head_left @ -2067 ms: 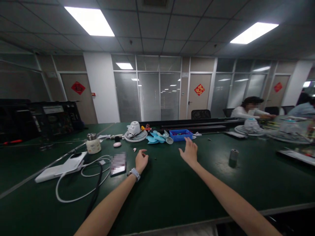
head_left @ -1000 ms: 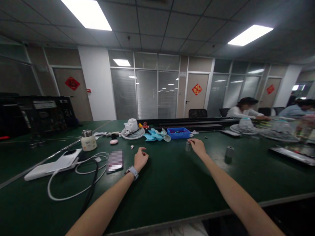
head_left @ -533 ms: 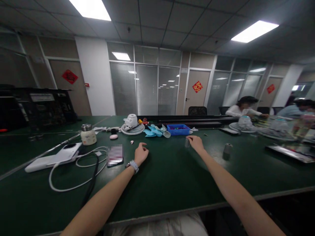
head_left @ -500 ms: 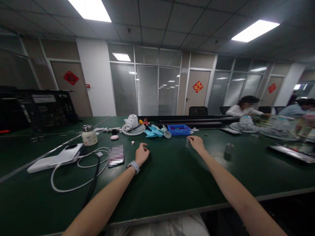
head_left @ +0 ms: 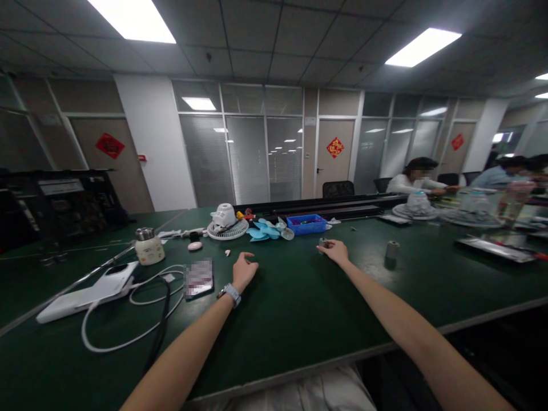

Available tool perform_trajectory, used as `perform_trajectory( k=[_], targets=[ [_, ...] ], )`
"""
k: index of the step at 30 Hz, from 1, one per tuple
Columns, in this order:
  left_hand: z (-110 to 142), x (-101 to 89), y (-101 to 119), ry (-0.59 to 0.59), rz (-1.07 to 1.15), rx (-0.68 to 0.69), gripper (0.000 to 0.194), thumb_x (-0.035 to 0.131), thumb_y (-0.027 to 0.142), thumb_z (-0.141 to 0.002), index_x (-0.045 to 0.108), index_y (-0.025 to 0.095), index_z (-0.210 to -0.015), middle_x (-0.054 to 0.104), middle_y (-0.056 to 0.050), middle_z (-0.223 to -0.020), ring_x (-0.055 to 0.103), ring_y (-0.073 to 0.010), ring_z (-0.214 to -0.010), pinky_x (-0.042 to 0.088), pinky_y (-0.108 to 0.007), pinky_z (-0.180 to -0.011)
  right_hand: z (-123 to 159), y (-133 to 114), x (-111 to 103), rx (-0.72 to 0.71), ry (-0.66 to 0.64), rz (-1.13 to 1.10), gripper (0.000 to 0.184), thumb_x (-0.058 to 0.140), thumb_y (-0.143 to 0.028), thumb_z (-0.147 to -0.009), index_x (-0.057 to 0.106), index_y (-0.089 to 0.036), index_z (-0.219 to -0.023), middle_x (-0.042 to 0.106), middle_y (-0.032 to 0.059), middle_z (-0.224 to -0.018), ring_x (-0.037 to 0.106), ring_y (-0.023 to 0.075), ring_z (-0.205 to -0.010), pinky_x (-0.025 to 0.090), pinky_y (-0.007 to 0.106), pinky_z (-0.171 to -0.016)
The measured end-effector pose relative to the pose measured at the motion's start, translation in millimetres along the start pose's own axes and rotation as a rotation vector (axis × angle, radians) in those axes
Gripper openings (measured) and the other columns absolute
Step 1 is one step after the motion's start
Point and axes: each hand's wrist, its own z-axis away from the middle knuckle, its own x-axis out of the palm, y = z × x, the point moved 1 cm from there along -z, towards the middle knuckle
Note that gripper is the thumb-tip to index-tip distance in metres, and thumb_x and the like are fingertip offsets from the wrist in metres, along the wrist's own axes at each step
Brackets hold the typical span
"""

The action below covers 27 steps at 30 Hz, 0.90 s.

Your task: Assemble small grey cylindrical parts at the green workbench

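Observation:
My right hand (head_left: 336,251) rests at the middle of the green table, with its fingers closed around a small grey metal cylinder (head_left: 323,242). Part of that cylinder is hidden behind the fingers. A second grey cylinder (head_left: 393,250) stands upright by itself, to the right of this hand. My left hand (head_left: 245,271), a watch on its wrist, hovers at or lies on the tabletop; its fingers are loosely bent and apart, holding nothing. Nearest to it are a small white earbud (head_left: 228,253) and a phone (head_left: 199,279) lying flat.
Behind the hands lie a white fan part (head_left: 226,222), light-blue fan blades (head_left: 265,229) and a blue bin (head_left: 306,224) with small parts. To the left are a cream bottle (head_left: 149,251), a white power bank (head_left: 88,294) and looped cables. Other people sit at the far right.
The view has turned slightly to the right. My right fingers now wrap lower around the cylinder instead of pinching near its top. My left hand has barely changed.

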Motion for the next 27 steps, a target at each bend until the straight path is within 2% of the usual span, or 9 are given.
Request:
perform_trajectory(
  k=[3, 6, 8, 11, 14, 18, 23, 27],
  targets=[
    [-0.9, 0.7, 1.6, -0.011, 0.049, -0.029, 0.032, 0.058, 0.018, -0.067, 0.059, 0.019, -0.099, 0.064, -0.001, -0.071, 0.060, -0.0152, -0.066, 0.042, -0.024, -0.060, 24.3, -30.9, 16.2, -0.043, -0.034, -0.106, 0.046, 0.072, -0.042, -0.063, 0.066, -0.016, -0.100, 0.070, 0.0092, -0.094, 0.066, 0.0214, -0.088, 0.051, 0.032, -0.078],
    [0.6, 2.9, 7.9, -0.046, 0.182, 0.012, 0.029, 0.057, 0.023, -0.072, 0.059, 0.017, -0.100, 0.067, -0.002, -0.074, 0.061, -0.0145, -0.069, 0.044, -0.024, -0.064, 57.4, -69.3, 49.6, -0.177, -0.210, -0.254, 0.045, 0.073, -0.042, -0.062, 0.065, -0.016, -0.098, 0.071, 0.0074, -0.092, 0.067, 0.0185, -0.083, 0.052, 0.028, -0.074],
    [3.1, 3.8, 15.2, -0.040, 0.270, 0.079, 0.032, 0.057, 0.034, -0.074, 0.060, 0.016, -0.101, 0.068, -0.005, -0.081, 0.062, -0.0148, -0.073, 0.046, -0.025, -0.067, 78.3, -91.3, 71.7, -0.254, -0.294, -0.296, 0.043, 0.075, -0.040, -0.060, 0.066, -0.017, -0.095, 0.071, 0.0059, -0.088, 0.067, 0.0177, -0.079, 0.052, 0.026, -0.071],
    [6.0, 5.0, 25.7, -0.025, 0.338, 0.180, 0.045, 0.060, 0.050, -0.072, 0.063, 0.015, -0.099, 0.068, -0.008, -0.085, 0.062, -0.0158, -0.076, 0.047, -0.024, -0.066, 98.8, -110.9, 91.4, -0.296, -0.314, -0.285, 0.038, 0.075, -0.041, -0.060, 0.066, -0.018, -0.089, 0.071, 0.0045, -0.082, 0.067, 0.0179, -0.075, 0.052, 0.026, -0.067],
    [6.3, 7.1, 30.6, -0.038, 0.323, 0.232, 0.045, 0.062, 0.054, -0.068, 0.067, 0.014, -0.090, 0.069, -0.008, -0.083, 0.063, -0.0161, -0.074, 0.048, -0.024, -0.065, 106.1, -115.2, 95.2, -0.322, -0.278, -0.250, 0.035, 0.074, -0.042, -0.062, 0.064, -0.019, -0.086, 0.071, 0.0033, -0.081, 0.067, 0.0177, -0.075, 0.051, 0.026, -0.066],
    [5.7, 11.5, 32.9, -0.037, 0.213, 0.228, 0.040, 0.064, 0.055, -0.066, 0.071, 0.017, -0.078, 0.070, -0.006, -0.078, 0.064, -0.0163, -0.071, 0.048, -0.024, -0.063, 107.7, -113.4, 91.3, -0.346, -0.264, -0.209, 0.032, 0.072, -0.042, -0.064, 0.062, -0.020, -0.084, 0.070, 0.0027, -0.081, 0.066, 0.0175, -0.074, 0.050, 0.026, -0.066],
    [5.8, 15.5, 37.0, 0.010, 0.094, 0.219, 0.037, 0.062, 0.054, -0.069, 0.072, 0.020, -0.080, 0.071, -0.005, -0.079, 0.063, -0.0161, -0.071, 0.045, -0.024, -0.062, 108.6, -113.8, 89.1, -0.353, -0.273, -0.194, 0.029, 0.071, -0.039, -0.065, 0.060, -0.020, -0.084, 0.070, 0.0029, -0.083, 0.066, 0.0173, -0.076, 0.049, 0.026, -0.067],
    [3.4, 13.9, 36.2, -0.011, -0.002, 0.255, 0.033, 0.058, 0.048, -0.075, 0.074, 0.021, -0.085, 0.071, -0.005, -0.080, 0.063, -0.0166, -0.074, 0.044, -0.024, -0.065, 108.3, -112.3, 90.6, -0.353, -0.283, -0.215, 0.029, 0.071, -0.040, -0.065, 0.060, -0.021, -0.084, 0.070, 0.0023, -0.083, 0.066, 0.0171, -0.076, 0.049, 0.026, -0.068]
  ],
)
